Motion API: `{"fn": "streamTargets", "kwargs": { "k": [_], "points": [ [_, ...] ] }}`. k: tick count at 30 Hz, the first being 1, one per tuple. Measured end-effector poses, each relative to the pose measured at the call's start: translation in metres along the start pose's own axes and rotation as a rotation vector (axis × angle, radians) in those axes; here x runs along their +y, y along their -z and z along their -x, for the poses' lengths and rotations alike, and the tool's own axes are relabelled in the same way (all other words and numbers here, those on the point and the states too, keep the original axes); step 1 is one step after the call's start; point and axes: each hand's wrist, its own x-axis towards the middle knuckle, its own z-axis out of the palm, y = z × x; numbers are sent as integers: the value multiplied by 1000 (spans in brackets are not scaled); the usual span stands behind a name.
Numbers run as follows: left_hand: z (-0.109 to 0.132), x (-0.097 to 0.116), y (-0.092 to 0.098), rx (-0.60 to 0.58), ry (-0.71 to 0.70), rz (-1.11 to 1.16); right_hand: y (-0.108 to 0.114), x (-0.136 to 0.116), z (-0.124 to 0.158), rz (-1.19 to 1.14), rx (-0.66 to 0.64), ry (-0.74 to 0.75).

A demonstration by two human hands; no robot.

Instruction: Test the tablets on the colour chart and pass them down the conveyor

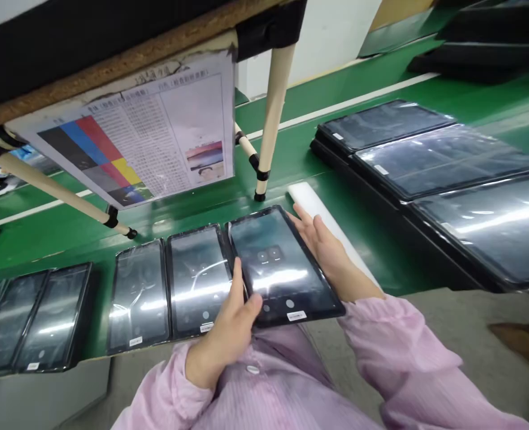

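One black, rectangular, film-covered tablet [286,263]: is held at the near edge of the green bench [381,251]. Bare left hand [226,325]: gripping its left edge, thumb over the face. Bare right hand [329,248]: spread open beside the right edge; contact cannot be told. Risks: a drop, caused by one-sided grip on glossy film; neighbouring black tablet [196,275] scraped by a lowered edge.

Head camera looks forward-down, close above the bench [378,239].

a printed sheet [156,131] hangs from a shelf [76,48] whose cream legs [274,101] stand on a green table [192,209].
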Motion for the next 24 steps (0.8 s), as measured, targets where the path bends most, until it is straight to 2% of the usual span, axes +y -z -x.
{"fn": "streamTargets", "kwargs": {
  "k": [4, 6, 7, 9, 11, 14, 18, 21, 24],
  "points": [
    [23, 25, 14, -297, -90, -165, -7, 6, 4, 194, 34, 88],
    [30, 33, 22, -368, -135, -243, -5, 4, 11, 372, 63, 170],
    [32, 34, 27, -360, -159, -303, -5, 1, 17, 494, 65, 214],
    [33, 31, 39, -258, -211, -453, -5, -7, 30, 793, 7, 302],
    [33, 23, 53, -77, -245, -631, -11, -14, 44, 1104, -123, 384],
    [32, 13, 76, 159, -201, -987, -24, -17, 60, 1337, -248, 458],
    [26, 12, 93, 298, -116, -1339, -34, -14, 69, 1374, -166, 528],
    [18, 12, 91, 389, -127, -1407, -38, -16, 74, 1261, -90, 596],
    [14, 9, 88, 361, -117, -1422, -43, -21, 81, 1187, -92, 600]
  ]
}}
